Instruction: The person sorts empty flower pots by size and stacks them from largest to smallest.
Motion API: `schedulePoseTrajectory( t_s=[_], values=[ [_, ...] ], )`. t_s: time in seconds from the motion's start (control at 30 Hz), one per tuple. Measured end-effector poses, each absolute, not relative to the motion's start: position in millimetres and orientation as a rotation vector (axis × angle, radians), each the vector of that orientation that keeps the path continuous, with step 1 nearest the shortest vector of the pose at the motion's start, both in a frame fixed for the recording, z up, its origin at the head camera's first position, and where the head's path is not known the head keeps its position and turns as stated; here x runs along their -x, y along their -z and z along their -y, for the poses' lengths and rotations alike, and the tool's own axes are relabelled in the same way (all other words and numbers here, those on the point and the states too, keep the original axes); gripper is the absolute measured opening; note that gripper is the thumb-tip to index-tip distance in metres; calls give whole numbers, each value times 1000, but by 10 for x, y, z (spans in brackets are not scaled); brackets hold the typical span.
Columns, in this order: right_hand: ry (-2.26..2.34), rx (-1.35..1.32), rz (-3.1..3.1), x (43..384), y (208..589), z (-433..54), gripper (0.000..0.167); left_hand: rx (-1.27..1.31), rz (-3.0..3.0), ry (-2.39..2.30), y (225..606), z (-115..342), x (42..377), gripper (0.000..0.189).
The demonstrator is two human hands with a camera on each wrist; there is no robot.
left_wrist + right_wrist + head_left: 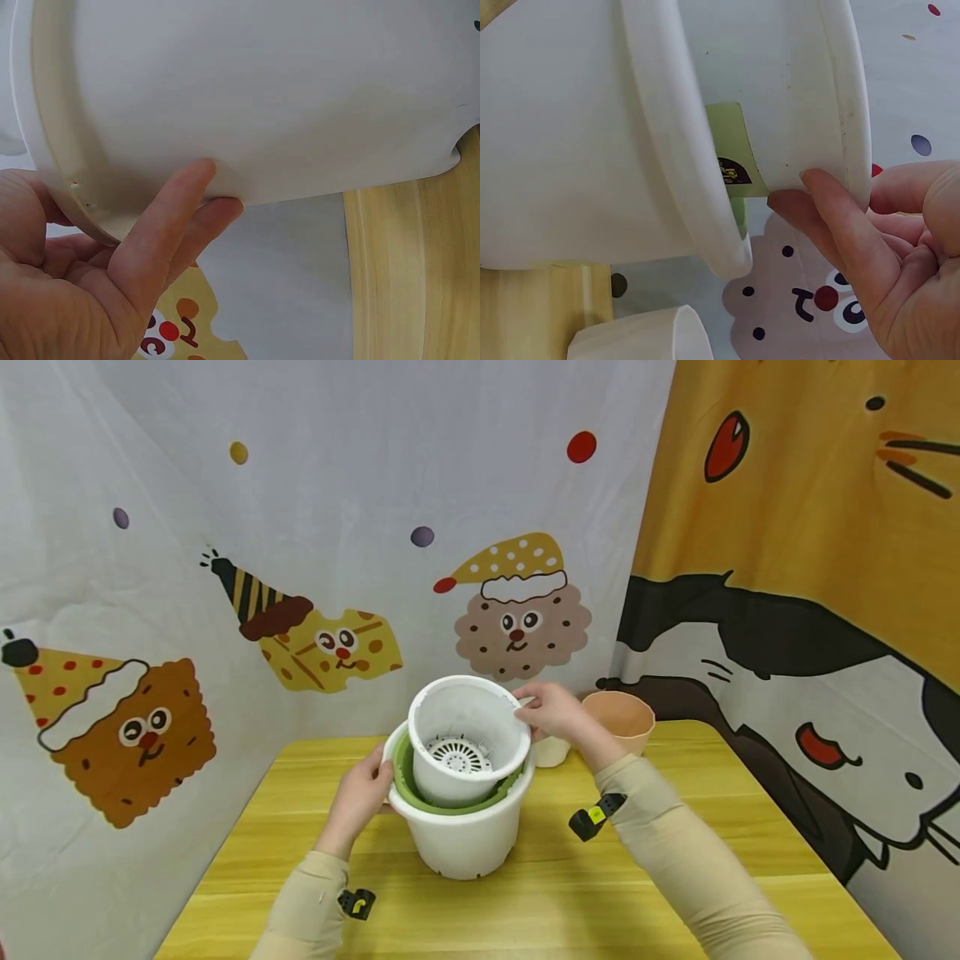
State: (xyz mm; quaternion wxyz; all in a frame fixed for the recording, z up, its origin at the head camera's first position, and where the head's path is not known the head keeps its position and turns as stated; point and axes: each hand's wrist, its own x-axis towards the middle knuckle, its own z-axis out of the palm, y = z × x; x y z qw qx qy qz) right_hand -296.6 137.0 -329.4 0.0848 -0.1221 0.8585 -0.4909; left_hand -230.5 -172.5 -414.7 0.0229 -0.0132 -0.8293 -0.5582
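A large white plastic flowerpot [465, 843] stands upright on the table, with a green flowerpot [402, 768] nested in it. Inside the green one sits a smaller white flowerpot [470, 718], its slotted base visible and its rim well above the others. My left hand [362, 793] grips the large pot's rim at the left, fingers [169, 217] along its outer wall. With the right hand [555, 712] I pinch the small white pot's rim at the right, thumb inside and fingertips [821, 191] outside. A green label [731, 146] shows on the small pot's wall.
Behind the right hand are an orange-pink pot [622, 714] and a small cream-white pot [551, 752] on the wooden table [615, 893]. A printed cloth backdrop [337, 485] hangs close behind the table, and another printed curtain [810, 527] runs along the right.
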Motion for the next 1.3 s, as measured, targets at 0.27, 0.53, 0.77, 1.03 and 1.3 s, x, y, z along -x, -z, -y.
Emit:
schedulePoseTrajectory(
  t_s=[0.27,0.53,0.77,1.03,1.3],
  values=[
    [1334,355,-2669,2970,3365,-1293,37,59,2553,1726,4115,1728,2271,46],
    [1298,415,-2704,2985,3421,-1250,35,57,2551,1734,4110,1727,2263,48],
    [1263,444,-2733,2972,3432,-1192,31,51,2554,1737,4116,1723,2269,50],
    [1148,407,-2799,2957,3434,-1106,32,54,2553,1738,4108,1710,2281,50],
    [1042,352,-2855,2954,3462,-1014,32,49,2553,1744,4111,1715,2286,49]
  ],
)
